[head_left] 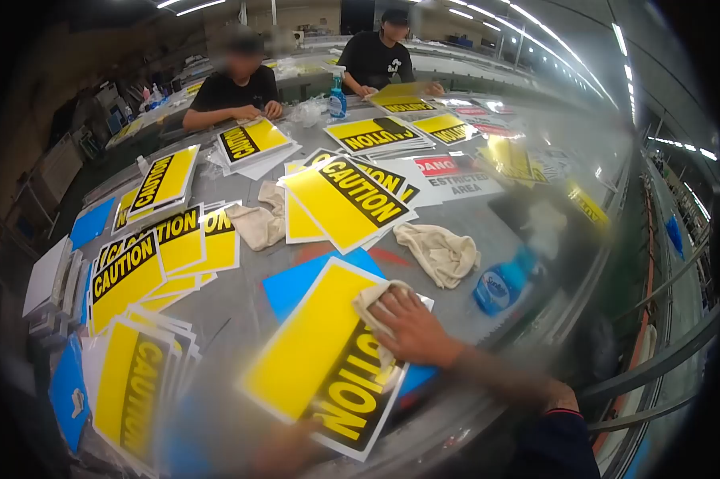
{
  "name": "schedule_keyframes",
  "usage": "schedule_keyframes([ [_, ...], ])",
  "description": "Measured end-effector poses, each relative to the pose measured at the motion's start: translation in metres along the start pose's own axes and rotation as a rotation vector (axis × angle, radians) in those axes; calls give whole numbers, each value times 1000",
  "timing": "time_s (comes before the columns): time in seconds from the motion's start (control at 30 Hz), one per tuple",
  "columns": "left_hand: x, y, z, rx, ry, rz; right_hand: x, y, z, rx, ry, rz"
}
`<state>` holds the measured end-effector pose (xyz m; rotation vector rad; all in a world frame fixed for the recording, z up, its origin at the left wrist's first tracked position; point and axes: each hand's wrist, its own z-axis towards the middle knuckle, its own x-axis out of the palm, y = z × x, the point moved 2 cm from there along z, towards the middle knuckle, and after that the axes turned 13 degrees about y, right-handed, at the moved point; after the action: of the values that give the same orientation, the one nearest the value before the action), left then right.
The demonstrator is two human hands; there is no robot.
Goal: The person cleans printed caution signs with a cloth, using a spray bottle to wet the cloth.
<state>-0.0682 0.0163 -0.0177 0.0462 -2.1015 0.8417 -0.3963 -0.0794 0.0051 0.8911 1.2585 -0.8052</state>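
A yellow caution sign (296, 343) lies on the grey table, partly over a blue sheet (284, 287). On its upper right part my right hand (414, 323) presses a beige cloth (368, 302) flat, fingers together over it. My left hand (288, 449) is at the sign's lower left edge, blurred, its fingers too smeared to read. Right of the sign stands a blue spray bottle (497, 289). Another cloth (440, 254) lies crumpled above my right hand.
Caution sign stacks (128, 275) cover the left side, with another pile (348, 199) in the middle. A danger sign (464, 177) lies behind. Two people (240, 84) (376, 60) work across the table, near a second spray bottle (338, 102). A metal rail (655, 363) runs at right.
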Motion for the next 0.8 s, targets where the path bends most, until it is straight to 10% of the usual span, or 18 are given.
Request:
schedule_keyframes([
  [0.33, 7, -17, -9, 21, -40, 169, 4, -4, -1, 33, 27, 18],
  [0.57, -17, 9, 11, 124, 21, 32, 12, 167, -35, -401, 102, 374],
  [0.8, -22, 1, 1, 110, 101, 341, 3, 58, -19, -257, 34, -157],
])
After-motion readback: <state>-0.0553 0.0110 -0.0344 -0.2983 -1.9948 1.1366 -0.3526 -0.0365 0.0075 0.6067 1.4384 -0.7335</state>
